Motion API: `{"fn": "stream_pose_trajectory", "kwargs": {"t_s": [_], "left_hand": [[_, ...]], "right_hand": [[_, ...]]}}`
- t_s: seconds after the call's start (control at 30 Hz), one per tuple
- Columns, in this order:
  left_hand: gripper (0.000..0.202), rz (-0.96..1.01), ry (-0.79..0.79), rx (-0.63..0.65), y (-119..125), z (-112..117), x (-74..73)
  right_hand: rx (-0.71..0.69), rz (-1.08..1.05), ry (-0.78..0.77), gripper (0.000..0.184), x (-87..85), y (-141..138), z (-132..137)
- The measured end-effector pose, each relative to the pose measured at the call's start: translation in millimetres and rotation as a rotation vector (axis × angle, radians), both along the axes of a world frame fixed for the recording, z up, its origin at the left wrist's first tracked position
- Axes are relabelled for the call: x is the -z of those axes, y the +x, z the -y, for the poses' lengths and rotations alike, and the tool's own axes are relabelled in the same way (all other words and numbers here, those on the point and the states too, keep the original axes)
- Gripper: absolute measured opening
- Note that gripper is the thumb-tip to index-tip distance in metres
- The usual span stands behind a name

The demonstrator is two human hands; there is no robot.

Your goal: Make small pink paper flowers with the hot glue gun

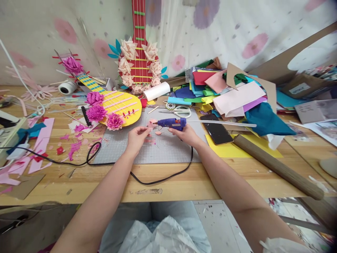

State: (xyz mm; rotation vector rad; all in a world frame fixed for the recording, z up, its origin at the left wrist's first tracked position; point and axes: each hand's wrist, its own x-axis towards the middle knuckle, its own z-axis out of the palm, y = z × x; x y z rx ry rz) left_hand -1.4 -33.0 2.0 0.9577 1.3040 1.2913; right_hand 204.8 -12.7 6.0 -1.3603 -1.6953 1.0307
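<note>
In the head view my right hand (187,134) grips a blue hot glue gun (170,123), with a long translucent glue stick (226,122) jutting from its back. The gun's nozzle points left at a small pale pink paper flower (151,122). My left hand (138,137) pinches this flower between thumb and fingertips; whether the nozzle touches it I cannot tell. Beneath both hands lies a grey cutting mat (118,147), with a loose pink petal (158,133) on it. The gun's black cord (155,183) loops along the table's front.
Left stands a yellow paper guitar (131,102) with magenta flowers. Behind it is a red guitar (139,35). Scissors (181,111), a phone (217,129), coloured paper (200,88) and a brown roll (279,165) lie to the right. Pink scraps (42,147) litter the left.
</note>
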Motion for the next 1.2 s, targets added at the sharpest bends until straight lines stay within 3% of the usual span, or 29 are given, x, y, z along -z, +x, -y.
{"fn": "stream_pose_trajectory", "kwargs": {"t_s": [0.23,0.43,0.67,0.77,0.83,0.9,1.0,1.2], "left_hand": [[0.037,0.095,-0.008,-0.022,-2,-1,0.4],[0.035,0.217,-0.024,-0.079,-6,-3,-2.1],[0.029,0.288,-0.005,-0.134,-7,-6,-2.5],[0.026,0.301,0.024,-0.176,-8,-8,-2.0],[0.025,0.305,0.049,-0.182,-8,-8,-2.0],[0.023,0.306,0.064,-0.182,-8,-8,-2.3],[0.021,0.316,0.066,-0.19,-9,-8,-2.9],[0.016,0.307,0.075,-0.209,-10,-9,-3.3]], "right_hand": [[0.302,0.045,0.077,0.039,8.2,24,-27],[0.346,0.284,0.063,0.048,17.9,26,-43],[0.374,0.683,0.13,0.043,-13.1,41,-17],[0.162,0.753,-0.048,0.037,-29.1,46,-5],[-0.02,0.643,-0.087,0.036,-33.1,37,-4],[-0.104,0.442,-0.052,0.033,-30.2,19,-9],[-0.022,0.238,-0.104,0.041,-17.6,-16,-26],[0.121,0.266,-0.118,0.043,-2.0,-66,-56]]}}
